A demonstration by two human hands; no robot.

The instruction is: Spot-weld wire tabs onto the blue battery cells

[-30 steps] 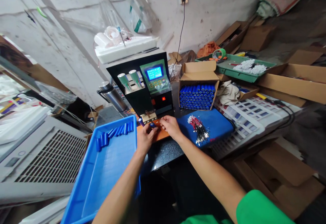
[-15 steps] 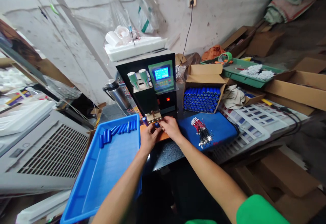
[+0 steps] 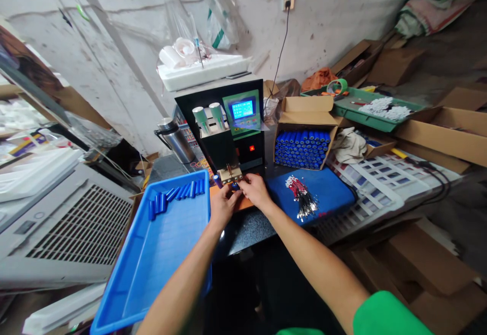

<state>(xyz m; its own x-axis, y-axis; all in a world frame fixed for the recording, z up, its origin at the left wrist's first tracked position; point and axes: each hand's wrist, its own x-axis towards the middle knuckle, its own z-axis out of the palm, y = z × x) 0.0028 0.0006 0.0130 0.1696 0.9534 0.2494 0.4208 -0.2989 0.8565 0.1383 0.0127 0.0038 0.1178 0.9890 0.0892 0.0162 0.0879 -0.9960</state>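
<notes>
A black spot welder (image 3: 243, 140) with a lit blue screen stands on the table, its electrode block (image 3: 230, 174) low at the front. Right below the electrodes, my left hand (image 3: 221, 205) is closed on a blue battery cell (image 3: 235, 186), mostly hidden by the fingers. My right hand (image 3: 254, 189) meets it from the other side, thumb and fingertips pinched at the cell's end; what they pinch is too small to make out. Beneath both hands lies an orange board (image 3: 243, 204). Another blue cell (image 3: 217, 180) stands just left of the electrodes.
At left, a blue tray (image 3: 152, 269) contains several blue cells. On the right, red and black wire leads (image 3: 300, 195) lie on a blue pad (image 3: 335, 190), with a carton (image 3: 304, 104) of blue cells behind. A steel jug (image 3: 177, 142) stands beside the welder.
</notes>
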